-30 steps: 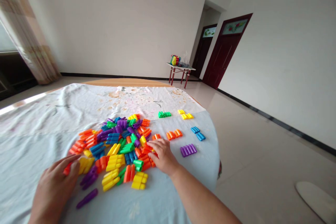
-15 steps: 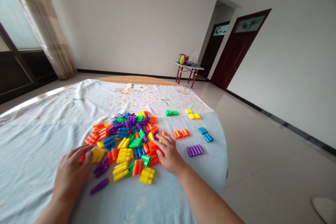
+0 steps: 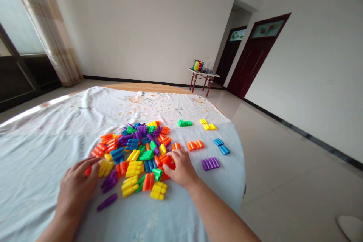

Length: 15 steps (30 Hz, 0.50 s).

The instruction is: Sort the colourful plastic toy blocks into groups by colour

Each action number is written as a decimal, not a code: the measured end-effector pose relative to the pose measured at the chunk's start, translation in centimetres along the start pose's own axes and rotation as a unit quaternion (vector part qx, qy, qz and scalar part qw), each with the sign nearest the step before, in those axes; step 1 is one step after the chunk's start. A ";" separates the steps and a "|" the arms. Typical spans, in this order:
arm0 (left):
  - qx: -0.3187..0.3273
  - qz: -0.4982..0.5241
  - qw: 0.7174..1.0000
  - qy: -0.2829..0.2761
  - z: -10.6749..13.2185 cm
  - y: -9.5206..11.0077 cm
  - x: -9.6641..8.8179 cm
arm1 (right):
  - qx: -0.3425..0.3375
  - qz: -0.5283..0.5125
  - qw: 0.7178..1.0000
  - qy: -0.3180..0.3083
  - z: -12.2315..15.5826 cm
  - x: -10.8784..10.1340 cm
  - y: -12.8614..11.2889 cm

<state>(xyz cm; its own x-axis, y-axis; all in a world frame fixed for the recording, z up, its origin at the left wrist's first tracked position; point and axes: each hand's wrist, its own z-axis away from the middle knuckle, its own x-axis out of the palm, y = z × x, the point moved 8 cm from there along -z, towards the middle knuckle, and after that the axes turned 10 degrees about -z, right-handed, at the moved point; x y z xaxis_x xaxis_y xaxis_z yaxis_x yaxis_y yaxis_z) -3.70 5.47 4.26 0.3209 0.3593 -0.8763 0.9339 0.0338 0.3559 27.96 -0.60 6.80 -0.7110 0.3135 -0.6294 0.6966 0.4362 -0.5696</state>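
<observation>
A heap of coloured plastic tube blocks (image 3: 136,151) lies on a pale cloth over a round table (image 3: 56,128). My right hand (image 3: 180,166) rests at the heap's right edge, fingers curled over orange blocks (image 3: 166,160). My left hand (image 3: 76,185) lies flat at the heap's left edge, fingers stretched out beside an orange block and yellow blocks (image 3: 103,166). Sorted apart to the right lie small groups: green (image 3: 185,123), yellow (image 3: 208,124), orange (image 3: 195,145), blue (image 3: 221,146) and purple (image 3: 210,163).
A single purple block (image 3: 107,201) lies near my left hand. The table's rounded edge drops off at the right to a tiled floor. A small red-legged table (image 3: 202,75) with bags stands by dark doors (image 3: 256,53). A curtain (image 3: 48,26) hangs at left.
My right hand's fingers have curled in over the orange blocks at the heap's edge. The left hand has stayed almost still. The camera view shifted slightly.
</observation>
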 end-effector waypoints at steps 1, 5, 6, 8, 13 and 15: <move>-0.003 0.003 1.000 -0.002 0.0 -0.1 0.0 | -0.008 -0.020 1.000 0.004 0.0 -0.4 0.1; -0.011 0.004 1.000 -0.012 -0.3 -1.0 0.7 | -0.006 -0.072 0.996 0.043 -0.5 -3.7 2.3; -0.011 0.000 1.000 -0.011 -0.5 -1.4 1.1 | 0.005 -0.070 0.996 0.054 -0.7 -4.9 3.3; -0.001 -0.006 1.000 0.000 -0.8 -2.2 2.0 | 0.034 -0.047 0.996 0.068 -1.3 -7.2 5.4; 0.046 0.006 0.997 0.062 -1.6 -3.7 3.5 | 0.084 0.031 0.996 0.018 -2.7 -10.5 9.1; 0.055 0.015 0.996 0.072 -1.8 -4.2 3.9 | 0.097 0.050 0.994 -0.023 -2.9 -10.6 9.7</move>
<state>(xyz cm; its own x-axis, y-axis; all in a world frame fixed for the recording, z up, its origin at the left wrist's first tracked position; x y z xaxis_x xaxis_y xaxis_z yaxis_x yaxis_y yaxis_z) -6.66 8.40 -0.02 0.3298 0.4893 -0.8073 0.9385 -0.0774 0.3365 41.99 2.78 9.45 -0.6352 0.3069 -0.7087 0.7721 0.2322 -0.5915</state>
